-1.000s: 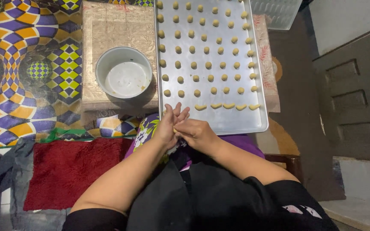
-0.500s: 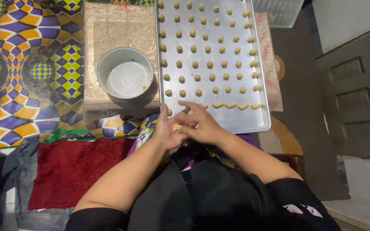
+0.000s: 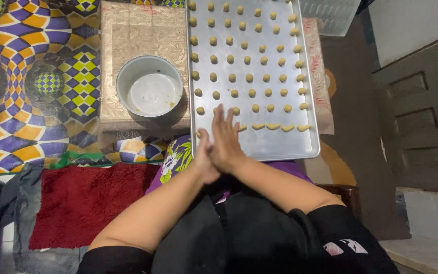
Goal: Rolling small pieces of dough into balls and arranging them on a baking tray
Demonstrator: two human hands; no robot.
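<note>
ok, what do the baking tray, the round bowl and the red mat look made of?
Baking tray: bare metal, probably aluminium; dull silver sheen, rolled rim.
Round bowl: looks like metal, perhaps enamelled or plastic; smooth grey-white wall, pale bottom with crumbs.
Red mat: fabric, shaggy pile; tufted, matte surface.

bright patterned floor covering [image 3: 21, 66]; a red rug [image 3: 82, 203]; a dark panelled door [image 3: 422, 111] at right

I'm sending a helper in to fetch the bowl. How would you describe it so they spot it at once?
Find the long metal baking tray covered in small dough pieces. Just left of it sits a round white bowl, nearly empty. It is the only round container there.
</note>
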